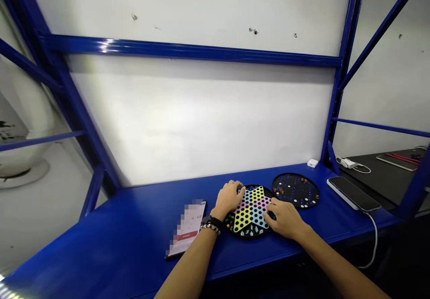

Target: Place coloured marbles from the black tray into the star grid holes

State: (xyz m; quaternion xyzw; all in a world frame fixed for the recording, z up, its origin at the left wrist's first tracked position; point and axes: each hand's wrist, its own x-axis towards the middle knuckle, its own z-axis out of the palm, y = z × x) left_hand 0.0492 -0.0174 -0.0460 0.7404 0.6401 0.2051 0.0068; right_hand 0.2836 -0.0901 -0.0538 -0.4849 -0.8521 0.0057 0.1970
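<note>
A round Chinese checkers board (254, 208) with a star of yellow, pink and blue fields full of black holes lies on the blue table. Marbles show around the star, pale ones along the near rim and coloured ones at the left. My left hand (228, 198), wearing a dark band and a beaded bracelet, is closed on the board's left edge, its fingers curled. Opposite it, my right hand (285, 218) grips the right edge with bent fingers and thumb. Parts of both edges are hidden beneath the hands.
Behind my right hand lies a round black tray (295, 190) with scattered small pieces. A tablet-like screen (188, 229) is left of my left wrist. A phone (352, 192) with a white cable rests at the right, a white adapter (312, 163) at the back. Blue posts (331, 111) frame the table.
</note>
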